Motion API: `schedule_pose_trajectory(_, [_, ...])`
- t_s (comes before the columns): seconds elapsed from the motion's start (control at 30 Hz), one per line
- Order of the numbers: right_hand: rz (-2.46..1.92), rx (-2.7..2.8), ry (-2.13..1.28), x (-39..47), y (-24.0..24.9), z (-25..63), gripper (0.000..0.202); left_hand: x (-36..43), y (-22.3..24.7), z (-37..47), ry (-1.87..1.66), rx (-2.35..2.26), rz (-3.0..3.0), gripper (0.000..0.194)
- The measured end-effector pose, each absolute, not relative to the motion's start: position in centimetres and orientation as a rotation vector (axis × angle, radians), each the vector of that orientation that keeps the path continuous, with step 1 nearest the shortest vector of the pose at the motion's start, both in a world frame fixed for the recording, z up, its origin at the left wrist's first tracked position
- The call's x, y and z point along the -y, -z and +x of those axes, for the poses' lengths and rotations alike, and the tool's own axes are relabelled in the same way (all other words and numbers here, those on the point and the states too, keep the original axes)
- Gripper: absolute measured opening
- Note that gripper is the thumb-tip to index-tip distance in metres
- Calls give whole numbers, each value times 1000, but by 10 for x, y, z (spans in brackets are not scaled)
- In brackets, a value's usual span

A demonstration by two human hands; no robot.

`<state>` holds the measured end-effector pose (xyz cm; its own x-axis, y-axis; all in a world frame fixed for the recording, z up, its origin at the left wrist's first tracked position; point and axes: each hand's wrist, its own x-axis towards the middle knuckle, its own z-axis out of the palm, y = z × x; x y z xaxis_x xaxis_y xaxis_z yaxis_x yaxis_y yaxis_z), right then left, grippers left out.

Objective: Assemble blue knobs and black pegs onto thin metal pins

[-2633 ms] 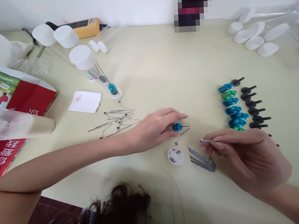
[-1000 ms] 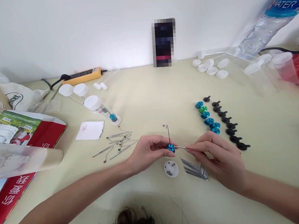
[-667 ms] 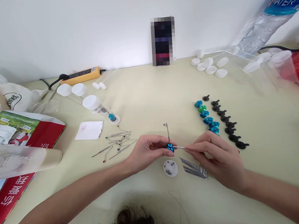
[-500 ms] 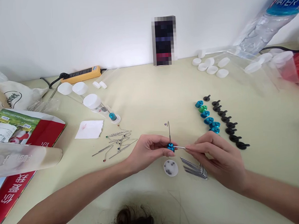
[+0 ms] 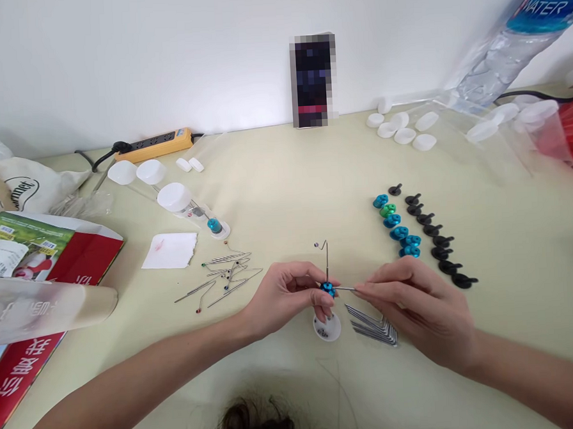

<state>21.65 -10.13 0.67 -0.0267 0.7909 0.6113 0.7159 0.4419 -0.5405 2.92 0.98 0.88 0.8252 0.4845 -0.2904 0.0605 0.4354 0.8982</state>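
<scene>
Left hand (image 5: 286, 298): clamped on a shiny blue metal fitting (image 5: 327, 289), just beyond the round white dish (image 5: 335, 328); bent silver wire (image 5: 327, 263) upright in it. Right hand (image 5: 419, 310): fingertips together on a thin silver metal rod (image 5: 345, 289), beyond and right of the dish.

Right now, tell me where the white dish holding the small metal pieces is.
In the head view, the white dish sits at lower centre, partly hidden by the left hand and just left of the bent metal rods.
</scene>
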Motion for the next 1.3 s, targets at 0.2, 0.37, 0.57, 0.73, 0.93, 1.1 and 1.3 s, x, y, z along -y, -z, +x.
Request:
schedule_pose_trajectory(0.2, [-1274, 1788, -121, 99, -9, 216, 28, -9, -9, 29, -325, -555, 1124, 15])
schedule_pose_trajectory(0.37, [-1264, 1790, -148, 99, -12, 215, 25, -8, -8, 28, -372, -530, 1181, 12])
schedule_pose_trajectory(0.57, [-1272, 1780, -238, 99, -12, 215, 25, -6, -7, 26, -430, -589, 1365, 19])
schedule_pose_trajectory(0.73, [-1245, 1722, -417, 96, -12, 215, 23, -4, -5, 23, -444, -586, 1529, 22])
schedule_pose_trajectory(0.93, [-1307, 1632, -670, 96, -10, 216, 17, -4, -7, 24, -412, -628, 1563, 24])
schedule_pose_trajectory(1.1, [-1397, 1632, -597, 96, -5, 217, 24, -12, -14, 27, -433, -687, 1414, 22])
schedule_pose_trajectory(1.3, [-1391, 1767, -211, 93, -5, 216, 26, -16, -16, 28, -438, -686, 1357, 22])
